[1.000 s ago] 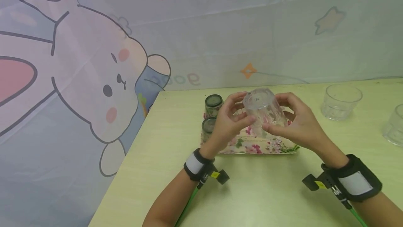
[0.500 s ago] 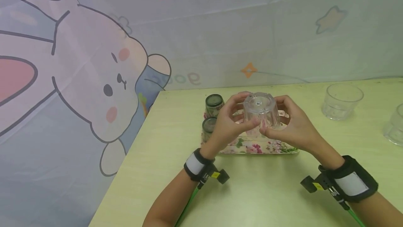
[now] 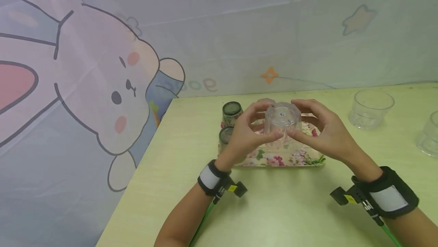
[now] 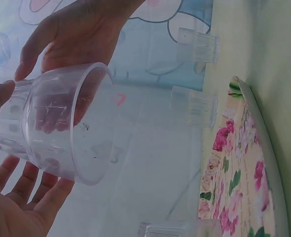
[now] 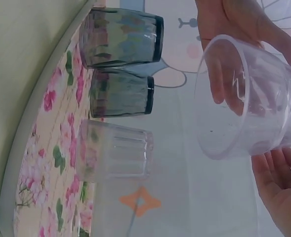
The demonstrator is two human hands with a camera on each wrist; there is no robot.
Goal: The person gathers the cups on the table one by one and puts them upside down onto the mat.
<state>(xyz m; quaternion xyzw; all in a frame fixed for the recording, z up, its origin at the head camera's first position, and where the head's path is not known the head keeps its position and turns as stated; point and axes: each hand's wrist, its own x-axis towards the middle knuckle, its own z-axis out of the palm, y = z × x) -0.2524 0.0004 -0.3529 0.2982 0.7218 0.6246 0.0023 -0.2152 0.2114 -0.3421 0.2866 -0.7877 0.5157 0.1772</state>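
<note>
A clear drinking glass [image 3: 283, 115] is held mouth down above a floral tray [image 3: 273, 160]. My left hand [image 3: 249, 133] grips its left side, thumb in front and fingers curled behind. From the other side my right hand [image 3: 325, 131] holds it, with the thumb on the front and the fingers spread around the far side. In the left wrist view the wide rim of the glass [image 4: 96, 123] faces the tray. The right wrist view shows two dark green glasses [image 5: 123, 38] and another clear glass [image 5: 116, 150] upside down on the tray.
Two clear glasses stand mouth up on the table to the right, one farther back [image 3: 371, 110] and one [image 3: 429, 134] at the view's edge. A fabric backdrop [image 3: 222, 41] with a cartoon rabbit hangs behind the pale green table [image 3: 280, 205].
The glass has gone from tilted to level, base up, and sits slightly lower between my hands. My right hand's fingers have spread a little wider around it.
</note>
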